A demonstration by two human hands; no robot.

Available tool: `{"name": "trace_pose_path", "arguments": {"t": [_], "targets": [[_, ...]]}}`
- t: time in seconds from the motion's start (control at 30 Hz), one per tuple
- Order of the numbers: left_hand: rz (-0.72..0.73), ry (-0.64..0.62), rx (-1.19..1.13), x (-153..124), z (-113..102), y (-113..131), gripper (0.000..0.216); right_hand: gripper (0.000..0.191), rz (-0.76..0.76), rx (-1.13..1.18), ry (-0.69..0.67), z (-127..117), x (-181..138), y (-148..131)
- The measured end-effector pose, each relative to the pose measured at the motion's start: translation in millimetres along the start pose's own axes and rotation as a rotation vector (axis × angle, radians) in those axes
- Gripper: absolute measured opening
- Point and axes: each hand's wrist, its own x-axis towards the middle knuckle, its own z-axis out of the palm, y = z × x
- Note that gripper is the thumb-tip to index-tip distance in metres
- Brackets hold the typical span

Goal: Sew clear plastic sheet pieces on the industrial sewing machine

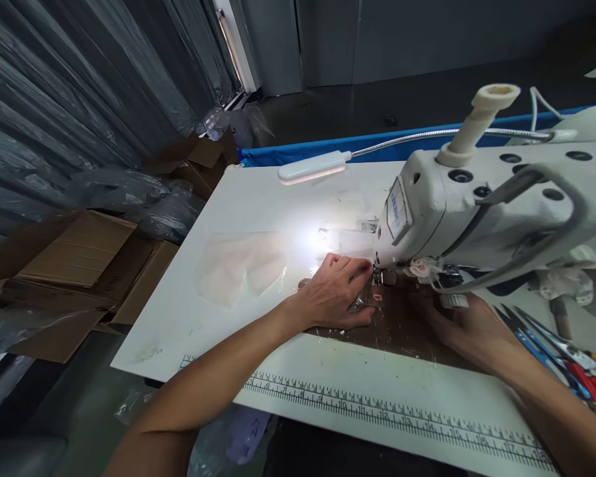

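Note:
My left hand (pixel 335 291) lies on a glossy brown surface (pixel 402 338) beside the presser foot (pixel 383 277) of a white sewing machine (pixel 427 199). Its fingers are spread, with the thumb apart from them. A small red-and-white mark (pixel 377 297) shows near the thumb. On the other side of the foot, my right hand (pixel 459 328) reaches under the machine head. Its fingertips are hidden there, so I cannot tell whether they hold anything. Clear film glints around the left fingers, but its edges are hard to make out.
A lamp (pixel 312 169) on a flexible neck lights the white table (pixel 179 331). Pale sheer pieces (pixel 241 268) lie left. Scissors (pixel 546 351) and red-handled tools (pixel 591 384) lie at right. A printed ruler (pixel 367 404) runs along the front edge. Cardboard boxes (pixel 79 278) stand left.

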Motion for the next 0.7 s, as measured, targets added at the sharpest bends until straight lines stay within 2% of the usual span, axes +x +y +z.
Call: {"name": "trace_pose_path", "arguments": {"t": [0.1,0.2,0.33,0.47,0.53,0.63,0.67,0.7], "targets": [[-0.038,0.023,-0.086,0,0,-2,0.065,0.026,0.021,0.007,0.005,0,0,3],[-0.034,-0.016,-0.133,1,-1,-2,0.076,0.025,0.032,0.007,0.014,0,-1,3],[-0.051,-0.043,-0.107,1,-2,-2,0.072,0.031,0.024,0.004,-0.004,2,-2,-3],[-0.067,-0.052,-0.035,5,-7,-2,0.075,0.033,-0.061,-0.002,-0.014,-2,-4,-12],[-0.055,-0.079,0.048,13,-14,-6,0.062,0.029,-0.104,0.016,-0.094,-9,-8,-19],[-0.015,-0.086,0.232,31,-23,-21,0.026,0.02,-0.226,0.042,-0.259,-25,-27,-32],[0.02,-0.081,0.272,38,-24,-26,0.021,0.017,-0.287,0.028,-0.262,-30,-35,-36],[0.077,-0.083,0.28,44,-25,-32,0.02,0.018,-0.333,-0.012,-0.199,-34,-44,-40]]}}
